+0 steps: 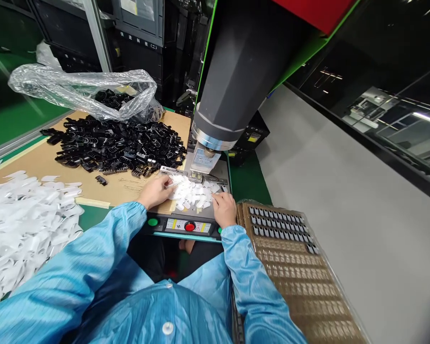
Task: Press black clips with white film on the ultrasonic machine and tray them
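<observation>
A heap of small white plastic pieces (191,192) lies on the metal bed of a press-like machine, below its head (200,160). My left hand (156,192) is at the heap's left edge, fingers curled with the tips together against the white pieces. At the right edge of the heap, my right hand (225,208) has its thumb and fingertips drawn together by the outermost pieces. What either hand pinches is too small to make out. A metal fixture (196,177) under the head is partly hidden by the heap.
Black plastic parts (122,143) form a big pile on cardboard, with a clear plastic bag (82,88) behind. More white pieces (28,229) are heaped at left. A red button (189,226) is on the machine's front panel. A compartmented tray (294,277) at right holds rows of parts.
</observation>
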A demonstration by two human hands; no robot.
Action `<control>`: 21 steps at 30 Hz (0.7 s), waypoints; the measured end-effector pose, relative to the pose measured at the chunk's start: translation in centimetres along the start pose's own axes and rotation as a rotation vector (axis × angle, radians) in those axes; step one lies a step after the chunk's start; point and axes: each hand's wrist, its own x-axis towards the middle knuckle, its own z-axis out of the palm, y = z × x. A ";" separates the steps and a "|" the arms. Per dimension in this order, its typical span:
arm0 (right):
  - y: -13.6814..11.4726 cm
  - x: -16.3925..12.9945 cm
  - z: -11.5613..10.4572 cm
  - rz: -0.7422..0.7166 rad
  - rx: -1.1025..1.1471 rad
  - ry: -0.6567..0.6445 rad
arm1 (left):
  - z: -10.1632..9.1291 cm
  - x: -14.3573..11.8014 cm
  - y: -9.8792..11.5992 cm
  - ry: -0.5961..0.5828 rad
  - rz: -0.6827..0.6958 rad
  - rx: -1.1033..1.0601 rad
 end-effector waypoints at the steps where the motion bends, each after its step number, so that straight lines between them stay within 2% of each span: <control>1: -0.1 -0.1 -0.1 -0.001 0.002 0.012 | -0.2 -0.2 -0.1 -0.001 0.030 0.016; 6: -0.5 0.1 -0.7 0.062 -0.001 0.088 | -1.1 -1.3 -0.1 -0.018 0.235 0.229; 10: -0.8 0.6 -1.1 0.105 -0.004 0.076 | -1.8 -1.6 0.2 -0.086 0.333 0.351; 16: -1.5 1.3 -1.5 0.165 0.089 0.081 | -3.5 -2.3 0.5 -0.111 0.337 0.420; 21: -2.1 2.0 -1.4 0.204 0.290 0.138 | -4.7 -2.4 -0.5 -0.085 0.290 0.339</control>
